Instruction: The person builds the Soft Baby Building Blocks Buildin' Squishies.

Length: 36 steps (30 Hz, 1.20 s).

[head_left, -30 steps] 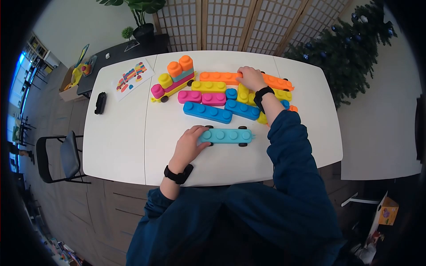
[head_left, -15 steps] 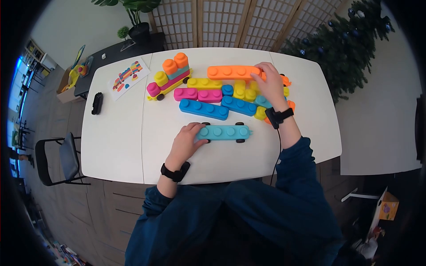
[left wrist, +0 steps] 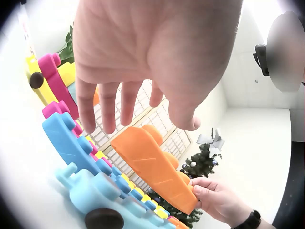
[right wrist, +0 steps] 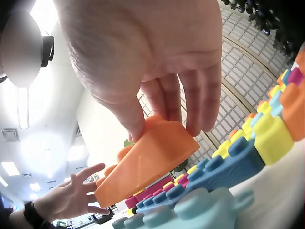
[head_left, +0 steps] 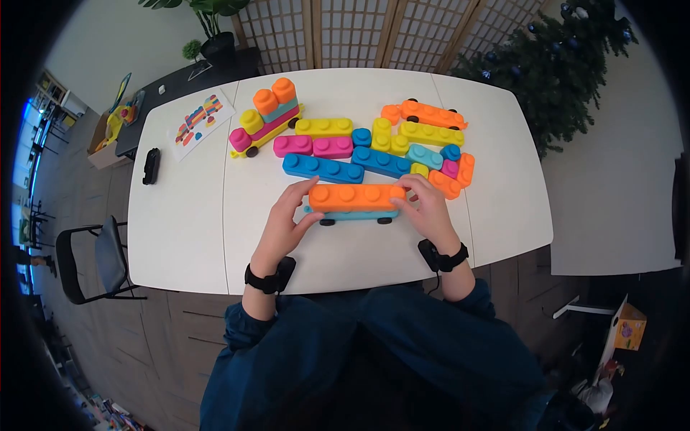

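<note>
A long orange block (head_left: 357,197) hangs just above the light-blue wheeled base (head_left: 352,215), tilted in the left wrist view. The right hand (head_left: 431,215) pinches its right end; in the right wrist view the thumb and fingers (right wrist: 162,95) hold that orange block (right wrist: 147,160). The left hand (head_left: 279,225) is spread beside the block's left end. Seen from the left wrist, a gap lies between the fingers (left wrist: 109,107) and the orange block (left wrist: 155,169), above the light-blue base (left wrist: 109,198).
Behind the hands lie blue blocks (head_left: 323,169), pink blocks (head_left: 333,148) and yellow blocks (head_left: 323,128). A built wheeled toy (head_left: 267,131) stands at back left, an orange wheeled base (head_left: 431,115) at back right. A picture sheet (head_left: 201,123) and a black object (head_left: 151,167) lie on the left.
The right hand has brought the long orange block from the back row to above the light-blue base. The left hand has let go of the base, which now points its connector left.
</note>
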### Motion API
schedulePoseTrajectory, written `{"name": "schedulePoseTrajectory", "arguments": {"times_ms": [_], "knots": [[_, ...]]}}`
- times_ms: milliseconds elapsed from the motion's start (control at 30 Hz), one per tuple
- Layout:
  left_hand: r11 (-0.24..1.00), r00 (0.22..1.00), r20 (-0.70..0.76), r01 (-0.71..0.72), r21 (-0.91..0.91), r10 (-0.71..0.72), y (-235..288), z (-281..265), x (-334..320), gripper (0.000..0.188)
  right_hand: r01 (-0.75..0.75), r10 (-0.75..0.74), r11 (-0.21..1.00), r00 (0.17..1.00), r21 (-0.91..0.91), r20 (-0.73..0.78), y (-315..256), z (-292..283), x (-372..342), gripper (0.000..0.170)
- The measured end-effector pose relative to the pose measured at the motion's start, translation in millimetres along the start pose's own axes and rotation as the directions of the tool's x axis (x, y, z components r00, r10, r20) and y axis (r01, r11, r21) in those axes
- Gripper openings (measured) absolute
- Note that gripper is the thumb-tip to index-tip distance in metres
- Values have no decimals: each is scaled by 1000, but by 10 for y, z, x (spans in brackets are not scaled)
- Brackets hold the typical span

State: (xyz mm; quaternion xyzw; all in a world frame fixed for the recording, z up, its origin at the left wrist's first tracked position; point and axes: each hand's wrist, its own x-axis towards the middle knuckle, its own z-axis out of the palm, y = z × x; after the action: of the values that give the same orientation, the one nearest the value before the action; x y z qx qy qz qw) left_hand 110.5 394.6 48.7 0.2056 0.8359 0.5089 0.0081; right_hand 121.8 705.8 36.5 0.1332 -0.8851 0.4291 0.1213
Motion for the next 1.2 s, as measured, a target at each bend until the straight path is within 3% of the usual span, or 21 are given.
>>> {"name": "schedulePoseTrajectory", "arguments": {"times_ms": [67,267,467,800,900,967,1100,1200], "knots": [[995,997,-8,-76,66,77,-39,54,12,50,-30,30,999,1000,27,2,48,57,-48,31],[993,998,-20,-50,106,52,-113,130,15,35,-52,51,993,999,108,15,173,177,-144,31],[993,998,-12,-52,107,54,-132,133,-7,32,47,-46,997,999,67,-6,205,215,-168,31],[992,998,-5,-56,114,57,-144,133,-8,34,21,-22,995,1000,102,12,208,204,-143,33],[993,999,7,-41,107,41,-161,118,-6,35,-16,11,999,994,47,105,149,96,-47,34],[970,989,-29,-135,202,143,-156,123,10,40,47,-47,999,995,2,85,55,-17,100,35],[971,989,-43,-130,202,141,-125,132,16,46,138,-133,982,990,-132,51,42,-129,579,34],[983,998,33,-67,171,62,-162,122,7,48,253,-233,942,966,-221,111,252,-31,1013,32]]}}
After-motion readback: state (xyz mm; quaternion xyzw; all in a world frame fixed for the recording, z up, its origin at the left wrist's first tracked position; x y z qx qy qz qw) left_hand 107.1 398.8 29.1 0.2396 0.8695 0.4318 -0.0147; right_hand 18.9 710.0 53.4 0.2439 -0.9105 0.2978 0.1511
